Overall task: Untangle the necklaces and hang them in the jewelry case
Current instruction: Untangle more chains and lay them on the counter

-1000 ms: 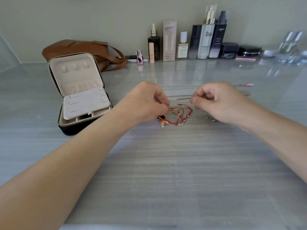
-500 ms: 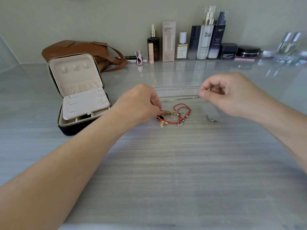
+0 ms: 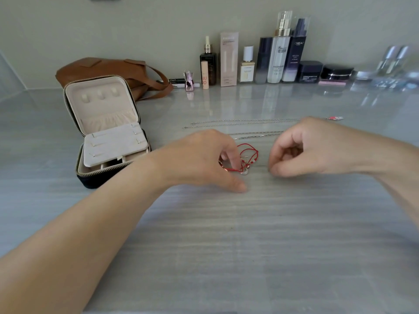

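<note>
Gently, while the left hand (image 3: pixel 199 162) presses its fingers (image 3: pixel 231 155) on the red tangle (image 3: pixel 249 152) lying on the bench (image 3: pixel 226 245) right of the open case (image 3: pixel 102 105), the right hand (image 3: pixel 317 148), curled so nobody can tell if it holds anything, should tug one loop slowly.

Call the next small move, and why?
Probably the right hand pinches a loop of the red tangle and eases it out while the left hand pins it: the tangle is knotted, both hands flank it, two chains already lie straight.
</note>
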A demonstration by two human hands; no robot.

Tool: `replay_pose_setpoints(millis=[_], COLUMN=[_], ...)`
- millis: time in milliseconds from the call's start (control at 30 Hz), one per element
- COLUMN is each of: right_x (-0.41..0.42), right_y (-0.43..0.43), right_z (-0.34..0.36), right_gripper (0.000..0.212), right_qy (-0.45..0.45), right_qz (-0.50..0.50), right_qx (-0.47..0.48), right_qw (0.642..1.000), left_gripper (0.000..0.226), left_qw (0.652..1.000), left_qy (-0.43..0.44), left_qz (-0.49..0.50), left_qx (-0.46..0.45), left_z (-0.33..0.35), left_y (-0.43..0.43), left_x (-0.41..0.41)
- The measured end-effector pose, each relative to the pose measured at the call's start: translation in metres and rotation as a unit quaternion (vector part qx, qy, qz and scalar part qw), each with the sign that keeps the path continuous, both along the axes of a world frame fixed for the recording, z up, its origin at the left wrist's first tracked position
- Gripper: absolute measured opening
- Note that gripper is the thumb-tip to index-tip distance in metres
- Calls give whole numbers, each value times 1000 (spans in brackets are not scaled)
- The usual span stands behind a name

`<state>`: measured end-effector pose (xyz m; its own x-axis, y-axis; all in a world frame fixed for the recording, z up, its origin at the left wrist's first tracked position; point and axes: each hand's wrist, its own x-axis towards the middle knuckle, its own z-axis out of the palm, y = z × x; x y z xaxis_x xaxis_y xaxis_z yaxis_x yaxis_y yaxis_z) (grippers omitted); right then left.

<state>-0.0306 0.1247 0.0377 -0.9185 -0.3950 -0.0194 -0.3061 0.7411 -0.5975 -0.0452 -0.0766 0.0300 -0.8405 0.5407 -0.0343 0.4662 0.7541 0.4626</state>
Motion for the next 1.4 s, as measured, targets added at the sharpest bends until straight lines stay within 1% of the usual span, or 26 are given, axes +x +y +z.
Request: replay_pose_setpoints(millis=[67, 133, 200, 267, 333, 400, 467, 533, 567, 633, 700, 733, 833, 867, 933, 1000, 1033, 1067, 1100, 1133, 1200, 1233, 1300, 1400], right_x=[1, -2, -5, -6, -6, -4, -3, -3, -4, -3, -3, -3, -3, -3, -3, -3, -3, -3, -3, -3, -2, -2, -2, -3], right_y=[-2, -8, -16, -21, -22, -20, -16, -10, -8, -6, -7, -8, -8, -8, -7, -6, -6, -7, -7, -8, -8, -8, -6, -2], right_z=[-2, -6, -11, -16, -17, -15, -10, -5, -3, 1, 5, 6, 8, 9, 10, 11, 11, 11, 11, 10, 11, 11, 12, 11], right_gripper=[3, 7, 11, 10, 11, 16, 20, 20, 19, 19, 19, 19, 23, 25, 28, 29, 29, 28, 28, 27, 27, 28, 28, 29], right_qy=[10, 59, 95, 105, 109, 109, 99, 88, 79, 44, 2, -16, -66, -82, -105, -113, -112, -108, -103, -98, -90, -88, -77, -45], right_qz=[1, -19, -35, -34, -23, -18, -26, -43, -58, -90, -109, -117, -129, -128, -123, -112, -105, -99, -95, -91, -87, -90, -108, -154], right_qx=[9, 29, 80, 111, 130, 128, 90, 37, -1, -113, -231, -281, -383, -403, -428, -437, -436, -432, -427, -422, -418, -416, -398, -350], right_qw=[1000, 998, 992, 988, 985, 986, 991, 994, 995, 989, 967, 952, 912, 902, 889, 885, 887, 890, 894, 897, 900, 901, 908, 923], left_gripper=[14, 4, 4, 7, 11, 16, 19, 12, 9, 12, 16, 17, 18, 23, 40, 44, 39, 28, 18, 16, 19, 14, 3, 3], left_qw=[999, 998, 997, 994, 990, 986, 983, 982, 983, 983, 980, 980, 985, 987, 988, 989, 989, 989, 988, 988, 988, 988, 987, 990], left_qy=[22, 39, 39, 40, 43, 46, 49, 42, 37, 31, 21, 16, -16, -36, -76, -69, -42, -5, 26, 46, 60, 65, 65, 76], left_qz=[20, 39, 55, 76, 99, 128, 148, 160, 166, 181, 197, 198, 162, 141, 113, 114, 121, 122, 107, 84, 46, 43, 61, 74], left_qx=[-14, -24, -44, -71, -95, -101, -98, -86, -70, -27, 22, 32, 56, 69, 74, 70, 74, 89, 109, 123, 132, 134, 135, 92], left_z=[1, 4, 6, 8, 10, 12, 16, 18, 19, 22, 23, 24, 27, 28, 29, 20, 13, 5, -2, -7, -14, -14, -13, -15], left_y=[-2, -5, -7, -8, -10, -13, -16, -18, -18, -19, -19, -20, -21, -22, -19, -11, -5, 0, 6, 11, 17, 18, 17, 11], left_x=[-2, -4, -5, -5, -6, -6, -7, -8, -9, -11, -13, -13, -10, -8, -4, -3, -4, -6, -8, -8, -10, -11, -12, -16])
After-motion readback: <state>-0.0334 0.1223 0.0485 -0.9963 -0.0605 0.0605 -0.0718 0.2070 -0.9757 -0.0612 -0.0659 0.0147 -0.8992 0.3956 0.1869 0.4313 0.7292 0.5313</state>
